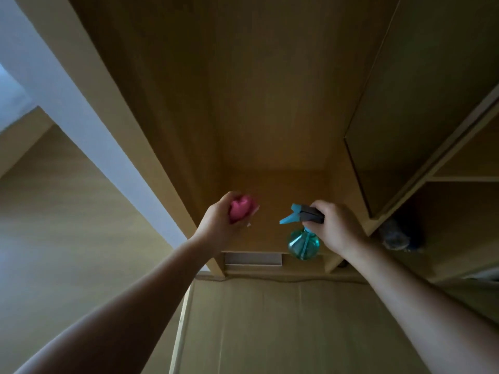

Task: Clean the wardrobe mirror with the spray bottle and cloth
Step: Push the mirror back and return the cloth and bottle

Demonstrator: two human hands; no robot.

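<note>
Two bare forearms in view, no sleeves reaching down to the lower edge. Left hand and right hand ungloved; no rings, watch or bands seen, though dim, soft light may hide small details.

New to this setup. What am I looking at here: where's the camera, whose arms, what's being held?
There is no robot here. One wide-angle camera sits on a person's head, looking forward and down, so the two bare arms reaching in from the bottom are that person's own.

The left hand has its fingers closed around a bunched pink cloth. The right hand grips the head of a teal spray bottle, nozzle pointing left toward the cloth.

Both hands are held out in front of an open wooden wardrobe. Its middle compartment looks bare. A shelf on the right holds a dark bundle, too dim to identify. No mirror is clearly visible in this picture.
</note>
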